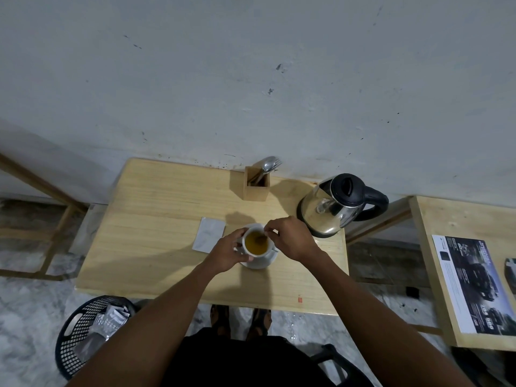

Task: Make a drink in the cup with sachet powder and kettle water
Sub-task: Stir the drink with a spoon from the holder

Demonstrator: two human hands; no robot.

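Observation:
A white cup (256,252) full of yellow-brown drink stands on a white saucer (264,262) in the middle of the wooden table (156,224). My left hand (227,254) wraps around the cup's left side. My right hand (290,237) pinches the handle of a spoon (262,239) whose bowl is dipped in the drink. A silver sachet (208,234) lies flat on the table just left of the cup. The steel kettle (339,205) with a black lid and handle sits on its base to the right, close behind my right hand.
A wooden holder (256,184) with spoons and forks stands at the table's back edge by the wall. A black mesh basket (86,331) with used sachets sits on the floor at front left. A second table with a printed leaflet (472,283) is at the right.

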